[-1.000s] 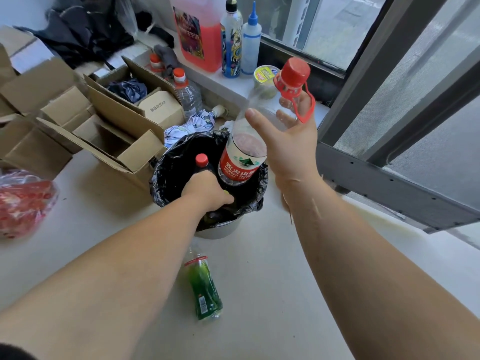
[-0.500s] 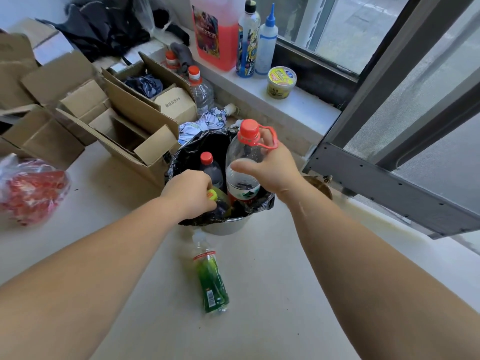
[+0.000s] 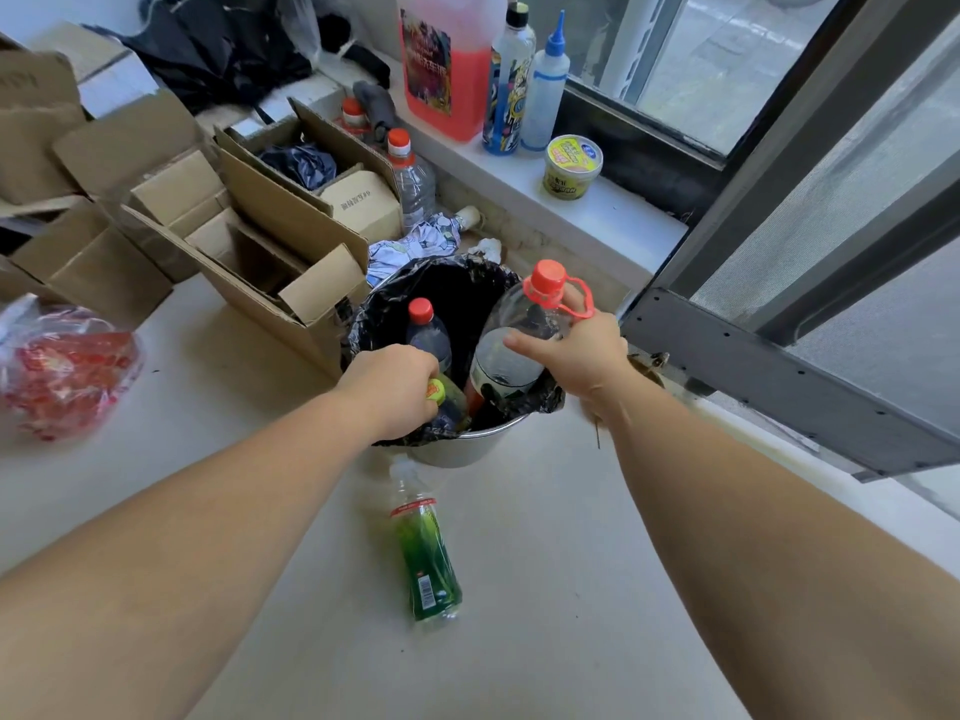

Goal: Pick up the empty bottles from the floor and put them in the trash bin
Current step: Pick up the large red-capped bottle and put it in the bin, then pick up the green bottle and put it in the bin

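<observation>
A metal trash bin (image 3: 457, 449) lined with a black bag stands on the floor. My right hand (image 3: 582, 350) grips a large clear bottle (image 3: 514, 345) with a red cap and red handle, its base down inside the bin. My left hand (image 3: 395, 387) is at the bin's near rim, closed on a small bottle with a yellow-green cap (image 3: 436, 392). A dark bottle with a red cap (image 3: 426, 330) stands inside the bin. A green-labelled bottle (image 3: 426, 553) lies on the floor in front of the bin.
Open cardboard boxes (image 3: 249, 236) stand left of the bin, with a red-capped clear bottle (image 3: 410, 179) behind them. A red plastic bag (image 3: 62, 366) lies far left. The windowsill (image 3: 597, 220) carries a pink jug, bottles and a tub. A dark window frame (image 3: 779, 366) juts out on the right.
My right hand has lowered the large bottle from above the bin down into it. My left hand has shifted from inside the bin to its near rim, holding the small bottle.
</observation>
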